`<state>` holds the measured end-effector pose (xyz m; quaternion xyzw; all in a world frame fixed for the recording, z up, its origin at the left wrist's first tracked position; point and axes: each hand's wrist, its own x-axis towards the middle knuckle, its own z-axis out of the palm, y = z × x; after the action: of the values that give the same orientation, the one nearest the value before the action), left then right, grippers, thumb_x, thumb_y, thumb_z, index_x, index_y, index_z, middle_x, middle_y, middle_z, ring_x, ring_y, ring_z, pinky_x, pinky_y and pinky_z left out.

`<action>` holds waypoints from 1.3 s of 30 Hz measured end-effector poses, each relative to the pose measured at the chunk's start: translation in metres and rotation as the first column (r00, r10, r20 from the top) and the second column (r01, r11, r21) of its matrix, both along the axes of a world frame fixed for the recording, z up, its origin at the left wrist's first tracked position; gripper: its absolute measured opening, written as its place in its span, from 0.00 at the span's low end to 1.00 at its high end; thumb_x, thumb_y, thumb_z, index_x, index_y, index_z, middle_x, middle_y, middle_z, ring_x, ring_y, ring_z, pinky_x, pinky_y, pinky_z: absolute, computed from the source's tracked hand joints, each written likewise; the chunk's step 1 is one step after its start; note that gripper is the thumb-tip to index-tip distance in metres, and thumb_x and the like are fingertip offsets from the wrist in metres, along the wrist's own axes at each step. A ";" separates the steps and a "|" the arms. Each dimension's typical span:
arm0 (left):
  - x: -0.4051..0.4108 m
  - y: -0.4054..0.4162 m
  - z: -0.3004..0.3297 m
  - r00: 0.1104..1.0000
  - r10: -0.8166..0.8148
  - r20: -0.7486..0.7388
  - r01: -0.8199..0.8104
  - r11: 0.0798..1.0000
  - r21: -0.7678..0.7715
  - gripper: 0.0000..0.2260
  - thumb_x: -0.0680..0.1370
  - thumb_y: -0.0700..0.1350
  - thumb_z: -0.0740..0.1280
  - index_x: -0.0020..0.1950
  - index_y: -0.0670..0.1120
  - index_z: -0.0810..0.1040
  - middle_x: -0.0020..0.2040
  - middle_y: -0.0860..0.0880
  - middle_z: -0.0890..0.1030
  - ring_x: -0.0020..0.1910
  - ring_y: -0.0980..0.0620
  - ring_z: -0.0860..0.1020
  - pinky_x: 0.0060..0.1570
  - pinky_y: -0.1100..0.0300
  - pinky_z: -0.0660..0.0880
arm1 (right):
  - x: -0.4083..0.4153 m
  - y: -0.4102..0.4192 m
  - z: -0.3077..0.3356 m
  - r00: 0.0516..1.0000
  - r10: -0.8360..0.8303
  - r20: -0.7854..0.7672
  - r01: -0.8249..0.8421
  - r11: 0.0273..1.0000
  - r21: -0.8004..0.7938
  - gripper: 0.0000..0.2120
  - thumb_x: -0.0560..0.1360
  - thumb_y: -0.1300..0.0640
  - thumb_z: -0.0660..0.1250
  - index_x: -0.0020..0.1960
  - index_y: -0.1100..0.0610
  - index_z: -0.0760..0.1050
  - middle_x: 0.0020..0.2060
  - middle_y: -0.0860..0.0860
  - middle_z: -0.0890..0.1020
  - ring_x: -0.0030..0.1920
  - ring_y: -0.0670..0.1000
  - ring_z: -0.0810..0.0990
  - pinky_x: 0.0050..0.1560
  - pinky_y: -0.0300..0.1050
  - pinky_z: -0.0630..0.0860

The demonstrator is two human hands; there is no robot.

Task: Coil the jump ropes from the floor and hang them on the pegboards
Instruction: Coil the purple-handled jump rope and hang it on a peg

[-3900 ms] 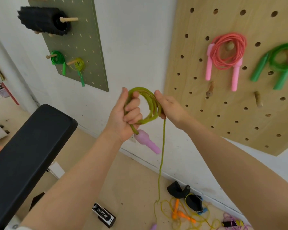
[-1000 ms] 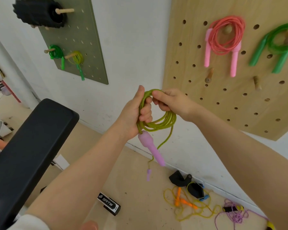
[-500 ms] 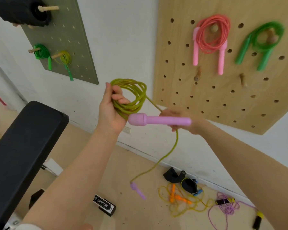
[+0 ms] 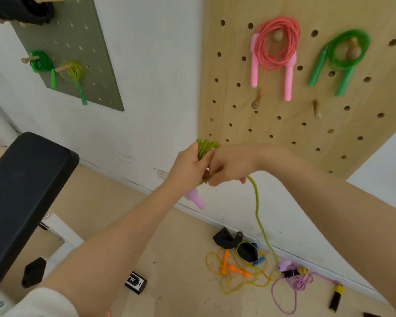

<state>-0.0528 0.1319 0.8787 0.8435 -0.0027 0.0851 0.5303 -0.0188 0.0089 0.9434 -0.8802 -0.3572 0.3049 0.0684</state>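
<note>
The left hand (image 4: 188, 167) clenches the coiled olive-green jump rope (image 4: 205, 146), one lilac plastic handle (image 4: 196, 199) pointing down-right below the fist. The right hand (image 4: 229, 163) pinches the loose strand (fingers curled), which hangs nearly straight down to the second lilac handle (image 4: 284, 265), before the light plywood pegboard (image 4: 238, 124)

Olive-green jump rope (image 4: 206, 146) with lilac handles sits bunched at frame centre; its tail (image 4: 260, 216) dangles toward the lower right.
</note>
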 end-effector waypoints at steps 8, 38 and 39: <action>-0.010 -0.005 0.000 0.979 -0.184 -0.084 0.160 0.960 -0.232 0.17 0.81 0.51 0.55 0.38 0.43 0.70 0.22 0.49 0.72 0.19 0.55 0.68 0.25 0.67 0.69 | 0.014 -0.043 0.022 0.974 -0.202 0.102 0.137 0.885 0.444 0.02 0.71 0.58 0.71 0.41 0.54 0.78 0.30 0.44 0.76 0.27 0.37 0.71 0.31 0.28 0.67; -0.002 -0.048 0.049 0.918 -0.331 0.219 0.294 0.197 -0.935 0.07 0.76 0.46 0.57 0.42 0.45 0.68 0.21 0.56 0.67 0.14 0.61 0.62 0.19 0.71 0.60 | 0.037 -0.102 -0.028 0.744 -0.174 -0.645 0.635 0.487 0.600 0.35 0.68 0.32 0.64 0.53 0.64 0.73 0.39 0.55 0.71 0.38 0.52 0.71 0.47 0.45 0.72; 0.000 -0.049 0.047 0.938 -0.291 0.189 0.255 0.209 -0.944 0.07 0.77 0.46 0.56 0.42 0.44 0.69 0.21 0.56 0.67 0.14 0.61 0.62 0.19 0.71 0.60 | 0.037 -0.113 -0.036 0.736 -0.248 -0.630 0.662 0.455 0.595 0.25 0.74 0.38 0.61 0.49 0.61 0.74 0.34 0.52 0.68 0.35 0.48 0.68 0.46 0.44 0.70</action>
<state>-0.0526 0.0833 0.9260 0.3364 -0.0910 -0.0381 0.9365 0.0178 -0.1036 0.9073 -0.7195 -0.1674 0.2795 0.6133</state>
